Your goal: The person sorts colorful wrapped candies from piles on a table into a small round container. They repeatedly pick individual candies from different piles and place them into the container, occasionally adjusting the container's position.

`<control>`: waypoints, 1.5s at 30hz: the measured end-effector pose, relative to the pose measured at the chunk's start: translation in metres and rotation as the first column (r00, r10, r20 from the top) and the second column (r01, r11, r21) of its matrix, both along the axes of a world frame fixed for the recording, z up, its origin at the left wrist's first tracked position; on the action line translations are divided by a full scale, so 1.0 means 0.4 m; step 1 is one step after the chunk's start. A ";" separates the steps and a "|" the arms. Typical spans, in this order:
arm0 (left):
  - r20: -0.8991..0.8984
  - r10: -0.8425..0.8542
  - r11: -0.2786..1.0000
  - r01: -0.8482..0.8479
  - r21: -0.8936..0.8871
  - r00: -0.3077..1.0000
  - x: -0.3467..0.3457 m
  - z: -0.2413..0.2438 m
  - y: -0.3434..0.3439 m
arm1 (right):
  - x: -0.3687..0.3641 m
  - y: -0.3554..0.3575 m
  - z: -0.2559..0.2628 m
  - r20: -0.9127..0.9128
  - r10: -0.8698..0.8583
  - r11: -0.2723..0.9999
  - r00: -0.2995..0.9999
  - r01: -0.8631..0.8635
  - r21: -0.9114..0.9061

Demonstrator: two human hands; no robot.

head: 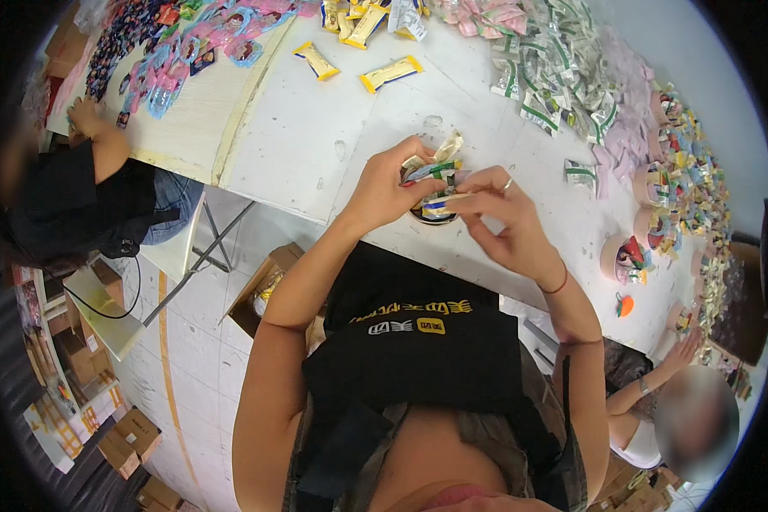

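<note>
A small round tub (432,221) sits near the table's front edge, filled with wrapped snack packets (447,174). My left hand (387,185) wraps around its left side, with the thumb pressed over the packets. A cream-coloured wrapper (449,147) sticks up beyond the fingers. My right hand (509,221) reaches in from the right and pinches a yellow, white and blue packet (436,207) at the tub's front. The fingers hide much of the tub's wall and contents.
Yellow-wrapped bars (392,73) lie at the back; green-and-white packets (550,70) are heaped back right. Filled pink tubs (614,257) line the right side near an orange ornament (624,305). One co-worker's hand (86,116) is at left, another's (681,351) at right.
</note>
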State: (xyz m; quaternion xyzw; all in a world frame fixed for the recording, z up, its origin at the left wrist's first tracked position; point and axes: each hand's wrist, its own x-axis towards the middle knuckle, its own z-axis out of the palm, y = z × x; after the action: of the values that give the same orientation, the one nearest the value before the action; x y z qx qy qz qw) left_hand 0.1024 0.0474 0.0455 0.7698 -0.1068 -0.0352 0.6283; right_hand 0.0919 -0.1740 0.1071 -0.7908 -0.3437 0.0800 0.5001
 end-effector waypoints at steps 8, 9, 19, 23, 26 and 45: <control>0.013 0.030 0.999 -0.030 -0.012 0.999 0.001 0.001 0.000 | -0.002 0.084 0.009 0.367 0.030 0.988 0.930 0.027 -0.150; -0.003 0.031 0.999 -0.031 -0.024 1.000 0.004 -0.007 -0.001 | 0.003 0.080 0.000 0.307 0.049 0.986 0.950 0.004 -0.169; -0.126 0.001 0.998 -0.009 -0.064 0.992 -0.016 0.000 0.013 | -0.022 0.088 -0.076 0.063 -0.072 0.997 0.995 0.073 -0.022; -0.019 -0.166 0.986 0.166 0.014 0.986 -0.047 0.017 0.026 | -0.011 0.089 -0.078 0.297 0.044 0.981 0.954 0.015 -0.192; -0.160 -0.149 0.987 0.156 0.033 0.976 -0.048 0.014 0.029 | 0.062 0.043 -0.031 0.076 0.196 0.965 0.978 -0.179 -0.193; -0.026 -0.041 0.998 0.042 0.051 0.999 -0.062 -0.038 -0.004 | 0.440 -0.047 -0.076 0.441 -0.518 0.837 0.734 0.541 0.082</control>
State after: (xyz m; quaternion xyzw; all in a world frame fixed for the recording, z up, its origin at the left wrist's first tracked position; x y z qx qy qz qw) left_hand 0.0776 0.0458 0.0301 0.7830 -0.1139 -0.0608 0.6085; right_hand 0.2678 -0.1928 0.0766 -0.8649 -0.2073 -0.2398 0.3891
